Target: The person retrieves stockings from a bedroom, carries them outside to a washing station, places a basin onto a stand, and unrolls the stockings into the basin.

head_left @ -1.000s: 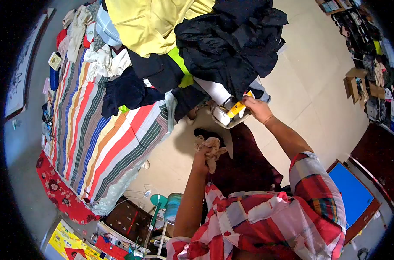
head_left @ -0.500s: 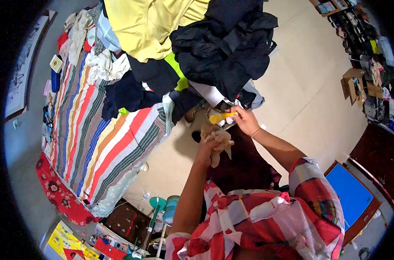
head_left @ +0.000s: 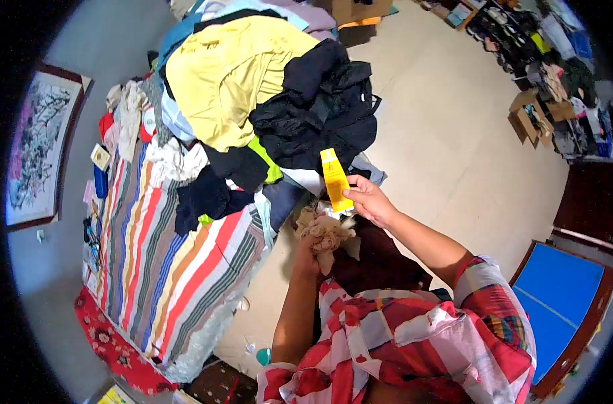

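A yellow squeeze tube [head_left: 334, 180] with a pale end stands nearly upright in my right hand [head_left: 372, 200], pinched between thumb and fingers near its lower end. My left hand [head_left: 311, 250] is closed around a bunched beige cloth [head_left: 328, 232], whose folds hide most of the fingers. The cloth hangs just below and left of the tube. Beyond the tube lies a heap of black clothing [head_left: 320, 108], with a yellow garment [head_left: 236, 74] spread beside it.
To the left is a bed with a striped sheet [head_left: 165, 249], bearing white and dark clothes. A cardboard box [head_left: 527, 120] and a long pile of goods [head_left: 508, 40] line the right side. A blue-topped table [head_left: 556, 296] stands at lower right, a framed picture [head_left: 42, 145] at far left.
My right hand has raised the yellow tube and turned it from lying sideways to nearly upright. The camera view has tilted up, and the left hand still grips the beige cloth.
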Action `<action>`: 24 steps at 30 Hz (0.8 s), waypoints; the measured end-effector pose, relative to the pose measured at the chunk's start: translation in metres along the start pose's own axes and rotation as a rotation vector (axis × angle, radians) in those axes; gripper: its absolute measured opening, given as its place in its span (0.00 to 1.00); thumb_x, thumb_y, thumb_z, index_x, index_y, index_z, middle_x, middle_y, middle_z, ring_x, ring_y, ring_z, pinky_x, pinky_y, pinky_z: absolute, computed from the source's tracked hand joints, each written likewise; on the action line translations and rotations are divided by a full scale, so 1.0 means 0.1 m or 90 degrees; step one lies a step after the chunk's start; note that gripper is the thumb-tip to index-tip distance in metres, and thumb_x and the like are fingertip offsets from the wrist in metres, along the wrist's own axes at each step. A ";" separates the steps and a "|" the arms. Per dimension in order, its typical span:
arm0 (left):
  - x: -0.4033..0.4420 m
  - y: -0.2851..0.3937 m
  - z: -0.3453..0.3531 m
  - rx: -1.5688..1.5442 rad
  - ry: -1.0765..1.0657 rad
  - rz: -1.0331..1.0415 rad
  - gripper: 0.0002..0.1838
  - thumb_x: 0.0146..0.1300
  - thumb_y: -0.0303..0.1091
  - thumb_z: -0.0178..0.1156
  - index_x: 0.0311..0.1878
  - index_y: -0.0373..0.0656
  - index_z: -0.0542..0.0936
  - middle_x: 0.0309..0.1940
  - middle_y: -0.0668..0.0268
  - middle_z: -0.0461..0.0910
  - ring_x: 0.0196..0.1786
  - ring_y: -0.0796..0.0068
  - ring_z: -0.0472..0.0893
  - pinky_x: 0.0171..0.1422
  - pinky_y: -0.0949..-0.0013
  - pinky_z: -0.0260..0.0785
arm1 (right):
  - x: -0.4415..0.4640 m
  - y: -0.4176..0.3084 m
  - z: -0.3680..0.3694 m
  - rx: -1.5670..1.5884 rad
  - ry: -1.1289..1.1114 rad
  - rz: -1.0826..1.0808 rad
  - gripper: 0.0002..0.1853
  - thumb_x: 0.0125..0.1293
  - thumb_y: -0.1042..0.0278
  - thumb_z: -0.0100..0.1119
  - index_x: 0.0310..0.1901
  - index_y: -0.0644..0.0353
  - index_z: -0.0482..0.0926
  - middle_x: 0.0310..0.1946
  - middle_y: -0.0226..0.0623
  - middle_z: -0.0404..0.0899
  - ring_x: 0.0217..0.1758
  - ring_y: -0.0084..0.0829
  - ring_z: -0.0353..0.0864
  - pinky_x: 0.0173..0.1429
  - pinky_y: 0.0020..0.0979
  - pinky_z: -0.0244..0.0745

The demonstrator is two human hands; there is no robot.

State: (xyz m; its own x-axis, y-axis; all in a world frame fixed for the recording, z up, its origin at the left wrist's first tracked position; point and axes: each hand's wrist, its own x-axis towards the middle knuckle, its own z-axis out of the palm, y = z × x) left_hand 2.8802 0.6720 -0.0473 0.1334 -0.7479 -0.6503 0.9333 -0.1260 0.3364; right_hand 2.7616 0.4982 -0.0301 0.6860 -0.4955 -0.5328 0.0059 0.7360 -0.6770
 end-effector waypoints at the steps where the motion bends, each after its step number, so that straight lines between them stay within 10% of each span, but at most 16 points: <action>1: -0.02 0.05 -0.01 0.008 -0.014 -0.003 0.27 0.55 0.30 0.52 0.60 0.37 0.64 0.49 0.57 0.74 0.48 0.65 0.78 0.53 0.63 0.72 | -0.08 -0.01 0.02 -0.005 -0.021 -0.002 0.12 0.64 0.70 0.52 0.47 0.61 0.64 0.30 0.30 0.75 0.05 0.12 0.52 0.08 0.15 0.45; 9: -0.47 0.54 -0.07 -0.093 -0.354 -0.074 0.39 0.55 0.43 0.61 0.65 0.38 0.57 0.43 0.65 0.72 0.41 0.71 0.78 0.43 0.66 0.74 | -0.83 0.04 0.50 -0.126 0.030 0.040 0.19 0.61 0.67 0.57 0.52 0.61 0.68 0.21 0.27 0.75 0.05 0.10 0.53 0.09 0.16 0.45; 12: -0.76 0.80 -0.01 0.087 -0.332 0.008 0.50 0.39 0.44 0.64 0.67 0.38 0.55 0.50 0.60 0.70 0.51 0.67 0.74 0.52 0.65 0.71 | -1.06 0.09 0.68 -0.188 -0.021 0.077 0.20 0.59 0.66 0.59 0.52 0.62 0.72 0.19 0.25 0.74 0.06 0.10 0.55 0.10 0.16 0.46; 24: -1.22 0.63 0.36 0.067 -0.399 -0.064 0.35 0.41 0.31 0.61 0.58 0.38 0.64 0.56 0.53 0.67 0.57 0.57 0.71 0.62 0.55 0.66 | -1.90 -0.38 1.00 -0.642 0.014 0.034 0.18 0.57 0.64 0.60 0.50 0.51 0.78 0.21 0.25 0.76 0.12 0.15 0.63 0.11 0.20 0.58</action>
State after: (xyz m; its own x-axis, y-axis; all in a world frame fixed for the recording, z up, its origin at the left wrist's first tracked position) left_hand 2.9106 0.7318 0.0781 -0.2039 -0.9639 -0.1715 0.8887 -0.2557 0.3806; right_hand 2.7039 0.6104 0.1482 0.6538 -0.4891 -0.5773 -0.6493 0.0290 -0.7600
